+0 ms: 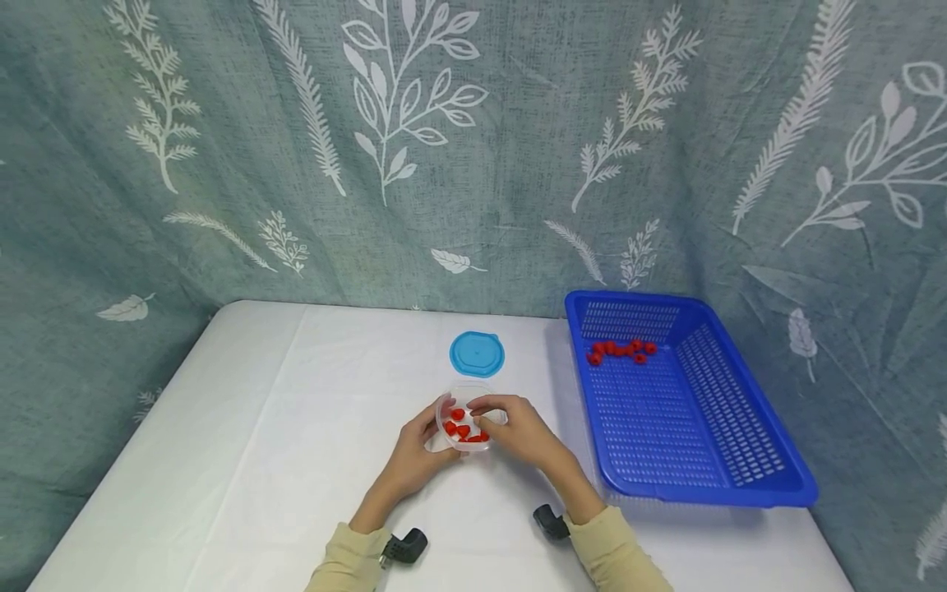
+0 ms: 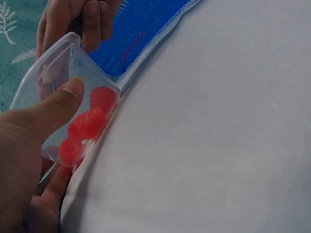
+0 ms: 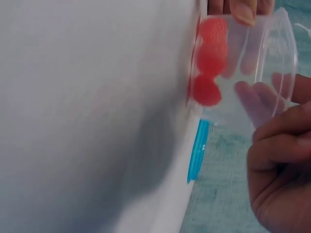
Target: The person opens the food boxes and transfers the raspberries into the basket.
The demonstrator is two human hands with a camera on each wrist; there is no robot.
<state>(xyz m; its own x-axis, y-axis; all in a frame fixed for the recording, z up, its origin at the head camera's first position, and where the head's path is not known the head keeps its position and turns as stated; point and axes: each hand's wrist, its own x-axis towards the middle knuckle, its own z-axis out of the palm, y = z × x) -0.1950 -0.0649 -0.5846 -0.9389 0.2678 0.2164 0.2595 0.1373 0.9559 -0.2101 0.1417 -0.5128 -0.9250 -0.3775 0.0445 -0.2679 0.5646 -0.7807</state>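
A clear plastic tub [image 1: 473, 390] with several red raspberries [image 2: 87, 124] in its bottom stands on the white table. My left hand [image 1: 414, 456] grips it from the left, the thumb pressed along the near wall in the left wrist view. From the right, my right hand [image 1: 524, 432] reaches over the rim, its fingertips [image 3: 260, 99] inside the tub and seen through its wall. No raspberry shows between those fingertips, which stay above the fruit. Behind the tub lies a round blue lid [image 1: 477, 353].
To the right, a blue plastic basket [image 1: 681, 411] with slotted walls holds several more raspberries [image 1: 621, 349] at its far left end. A green curtain [image 1: 481, 164] with white leaf prints hangs behind the white-covered table [image 1: 296, 460]. Both wrists carry small black devices [image 1: 405, 546].
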